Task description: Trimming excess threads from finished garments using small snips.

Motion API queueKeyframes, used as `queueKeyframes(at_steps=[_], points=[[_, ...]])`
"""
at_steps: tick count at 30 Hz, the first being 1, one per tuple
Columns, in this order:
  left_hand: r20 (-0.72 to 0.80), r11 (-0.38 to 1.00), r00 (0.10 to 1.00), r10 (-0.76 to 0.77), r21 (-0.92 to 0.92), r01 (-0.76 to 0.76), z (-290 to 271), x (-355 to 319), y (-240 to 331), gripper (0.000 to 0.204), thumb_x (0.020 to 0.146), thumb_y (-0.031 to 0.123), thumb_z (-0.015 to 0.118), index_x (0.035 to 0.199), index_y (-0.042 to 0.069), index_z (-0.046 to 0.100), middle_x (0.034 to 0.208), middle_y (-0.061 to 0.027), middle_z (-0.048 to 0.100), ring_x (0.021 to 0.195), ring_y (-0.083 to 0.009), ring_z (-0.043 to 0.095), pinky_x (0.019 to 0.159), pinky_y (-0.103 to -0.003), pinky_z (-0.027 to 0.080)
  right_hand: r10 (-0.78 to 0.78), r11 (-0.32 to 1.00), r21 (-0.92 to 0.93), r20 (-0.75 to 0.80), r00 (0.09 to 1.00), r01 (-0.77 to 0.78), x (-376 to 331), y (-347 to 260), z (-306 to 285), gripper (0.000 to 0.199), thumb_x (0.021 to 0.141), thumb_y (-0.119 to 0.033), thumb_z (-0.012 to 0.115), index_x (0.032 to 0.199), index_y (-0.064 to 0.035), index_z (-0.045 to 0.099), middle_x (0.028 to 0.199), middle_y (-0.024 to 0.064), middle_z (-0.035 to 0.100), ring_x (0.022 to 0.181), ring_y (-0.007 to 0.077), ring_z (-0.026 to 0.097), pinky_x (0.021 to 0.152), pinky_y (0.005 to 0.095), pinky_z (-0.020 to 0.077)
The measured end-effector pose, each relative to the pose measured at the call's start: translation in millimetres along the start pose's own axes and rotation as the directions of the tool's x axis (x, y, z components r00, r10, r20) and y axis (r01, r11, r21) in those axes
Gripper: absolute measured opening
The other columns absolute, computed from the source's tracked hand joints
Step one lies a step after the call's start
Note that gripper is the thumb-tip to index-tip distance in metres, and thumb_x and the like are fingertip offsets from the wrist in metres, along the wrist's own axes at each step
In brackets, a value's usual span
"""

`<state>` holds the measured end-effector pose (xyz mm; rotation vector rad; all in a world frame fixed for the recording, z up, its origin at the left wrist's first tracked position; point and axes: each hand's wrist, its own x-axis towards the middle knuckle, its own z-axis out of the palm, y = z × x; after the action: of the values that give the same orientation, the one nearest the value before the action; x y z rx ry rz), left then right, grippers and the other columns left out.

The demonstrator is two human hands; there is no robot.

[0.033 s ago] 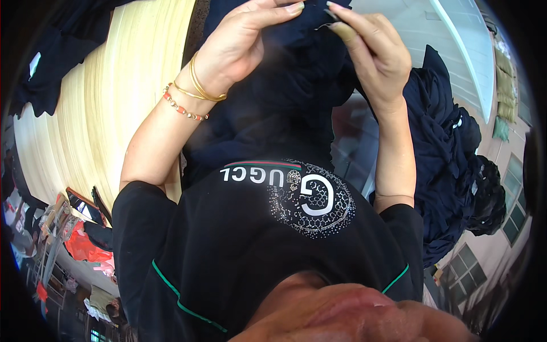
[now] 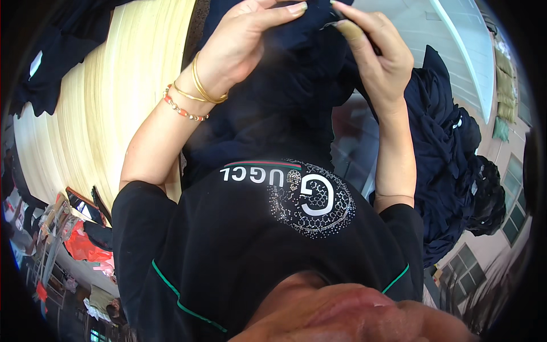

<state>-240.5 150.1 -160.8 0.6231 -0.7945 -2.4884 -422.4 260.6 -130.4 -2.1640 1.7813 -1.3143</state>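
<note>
At the top edge of the view, my left hand (image 2: 242,34) pinches the dark navy cloth (image 2: 296,62) between thumb and fingers; the fingertips are partly cut off. Gold bangles and a beaded bracelet circle that wrist. Just across from it, my right hand (image 2: 380,51) is closed on a small, thin, dark metal tool (image 2: 335,24) with a narrow pointed end; its exact kind is too small to tell. A yellowish covering wraps the right thumb (image 2: 349,29). The navy cloth spreads below both hands and down toward my lap.
To the left lies a pale wood-grain tabletop (image 2: 97,108) with dark cloth (image 2: 51,62) on its far corner. A heap of navy fabric (image 2: 436,159) is piled at the right, beside a pale glossy surface (image 2: 456,68). A phone (image 2: 85,205) rests by the table's near edge, close to red bags (image 2: 85,242).
My right hand has shifted slightly to the right with the small tool, and its thumb has risen a little. My left hand has barely moved.
</note>
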Motion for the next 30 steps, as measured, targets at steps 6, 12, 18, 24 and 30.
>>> queueKeyframes(at_steps=[6,12,18,24,30], points=[[0.323,0.673,0.857,0.402,0.530,-0.516,6.5,-4.5,1.8,0.023,0.101,0.000,0.063,0.123,-0.002,0.060,0.109,-0.0045,0.069,0.104,-0.0090,0.066,0.091,-0.021,0.052,0.475,0.753,0.339,0.313,0.822,-0.564,-20.7,22.5,-10.1,0.018,0.089,-0.004,0.080,0.105,-0.0016,0.072,0.083,-0.0069,0.063,0.074,0.0006,0.052,0.067,0.0151,0.0377],[0.219,0.819,0.974,0.063,0.546,-0.176,-17.1,6.6,12.5,0.015,0.099,0.008,0.069,0.111,-0.001,0.070,0.099,0.0033,0.069,0.088,-0.0038,0.061,0.082,-0.018,0.050,0.462,0.719,0.575,0.024,0.887,-0.390,-18.9,35.8,-42.7,0.010,0.098,-0.008,0.069,0.105,-0.0010,0.071,0.076,-0.0049,0.057,0.061,0.0018,0.042,0.055,0.0204,0.0281],[0.241,0.877,0.969,0.055,0.452,-0.162,-22.3,9.7,11.7,0.016,0.100,0.010,0.068,0.111,0.000,0.073,0.102,0.0015,0.071,0.093,-0.0044,0.063,0.087,-0.020,0.050,0.491,0.733,0.557,-0.037,0.870,-0.390,-11.1,27.8,-37.4,0.012,0.098,-0.007,0.070,0.107,0.0003,0.070,0.075,-0.0043,0.056,0.062,0.0026,0.042,0.057,0.0210,0.0299],[0.166,0.927,0.985,0.038,0.362,-0.096,-18.1,5.3,8.2,0.018,0.101,0.011,0.067,0.114,-0.001,0.072,0.105,0.0000,0.072,0.095,-0.0055,0.064,0.089,-0.021,0.051,0.340,0.916,0.241,-0.040,0.940,-0.321,-10.3,24.9,-14.1,0.025,0.094,-0.004,0.073,0.119,0.0010,0.071,0.091,0.0016,0.062,0.082,0.0105,0.057,0.074,0.0248,0.0451],[0.234,0.926,0.970,0.066,0.347,-0.147,-17.2,7.2,3.2,0.021,0.102,0.011,0.064,0.117,-0.002,0.072,0.107,-0.0007,0.072,0.097,-0.0065,0.064,0.090,-0.021,0.050,0.100,0.994,-0.060,0.168,0.981,-0.091,-0.1,-3.1,-14.8,0.041,0.080,-0.002,0.083,0.120,-0.0032,0.074,0.083,0.0064,0.059,0.068,0.0161,0.055,0.061,0.0271,0.0428]])
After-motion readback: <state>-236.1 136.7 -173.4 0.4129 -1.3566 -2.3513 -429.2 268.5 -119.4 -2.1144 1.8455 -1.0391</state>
